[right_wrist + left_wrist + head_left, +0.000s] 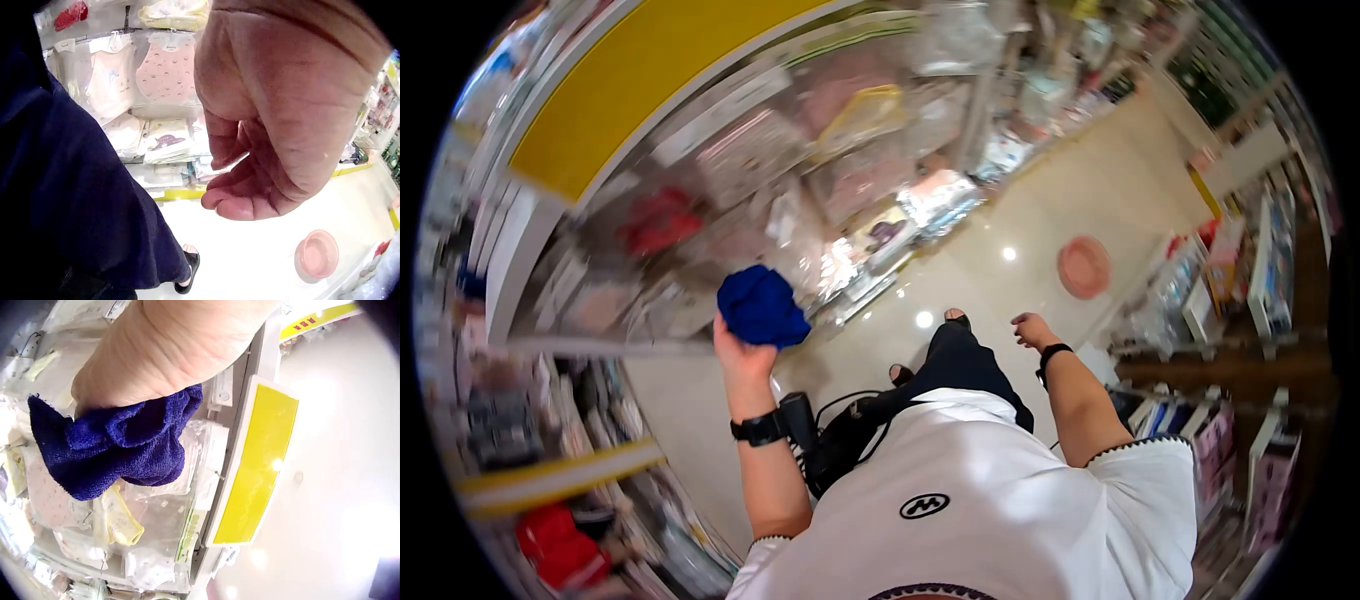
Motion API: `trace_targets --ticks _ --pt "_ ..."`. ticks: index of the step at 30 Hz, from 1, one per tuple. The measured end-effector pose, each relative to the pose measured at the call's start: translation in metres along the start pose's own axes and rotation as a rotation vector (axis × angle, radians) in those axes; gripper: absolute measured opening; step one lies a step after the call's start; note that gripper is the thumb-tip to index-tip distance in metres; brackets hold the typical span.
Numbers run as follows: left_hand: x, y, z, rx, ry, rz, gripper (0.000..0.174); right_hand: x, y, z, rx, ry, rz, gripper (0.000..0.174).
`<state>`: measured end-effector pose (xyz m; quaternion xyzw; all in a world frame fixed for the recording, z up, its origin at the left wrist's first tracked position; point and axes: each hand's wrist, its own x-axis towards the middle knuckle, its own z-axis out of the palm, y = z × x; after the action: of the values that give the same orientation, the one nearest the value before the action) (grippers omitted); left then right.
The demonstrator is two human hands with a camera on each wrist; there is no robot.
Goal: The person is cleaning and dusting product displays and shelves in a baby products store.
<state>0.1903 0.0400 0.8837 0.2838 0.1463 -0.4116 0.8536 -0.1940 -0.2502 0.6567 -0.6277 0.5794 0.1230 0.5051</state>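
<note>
A crumpled blue cloth [762, 308] with a towel-like weave is gripped in my left hand [743, 354], raised in front of the shelf of packaged goods. In the left wrist view the cloth [125, 447] hangs in folds below the hand [156, 356], whose fingers are mostly hidden by it. My right hand [1032, 331] hangs beside my leg with loosely curled fingers and holds nothing. The right wrist view shows this hand [275, 119] in mid-air, with a pink basin [319, 254] on the floor beyond it.
Hanging packs of baby clothes [165, 69] line the shelf, under a yellow header panel [615, 90]. The pink basin [1084, 267] stands on the shiny tiled floor [1000, 225]. Another stocked shelf [1275, 260] borders the aisle on the right. A red item [560, 545] lies at lower left.
</note>
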Motion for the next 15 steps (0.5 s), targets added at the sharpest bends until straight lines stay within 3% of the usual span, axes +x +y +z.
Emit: trace_targets --ticks 5,8,10,14,15 --pt "0.035 -0.035 0.028 0.111 -0.010 -0.121 0.040 0.008 0.031 -0.006 0.142 0.033 0.050 0.034" --pt "0.049 -0.052 0.041 0.117 -0.036 -0.158 0.040 0.019 0.088 -0.005 0.161 0.006 0.079 0.032" --pt "0.056 -0.066 0.056 0.108 -0.069 -0.161 0.040 0.029 0.127 -0.008 -0.039 0.006 0.121 0.027" --pt "0.048 -0.088 0.090 0.052 -0.094 -0.119 0.041 0.112 0.304 -0.019 -0.830 -0.154 -0.386 0.024" --pt "0.054 -0.091 0.089 0.023 -0.103 -0.105 0.041 0.119 0.310 -0.033 -0.890 -0.185 -0.426 0.023"
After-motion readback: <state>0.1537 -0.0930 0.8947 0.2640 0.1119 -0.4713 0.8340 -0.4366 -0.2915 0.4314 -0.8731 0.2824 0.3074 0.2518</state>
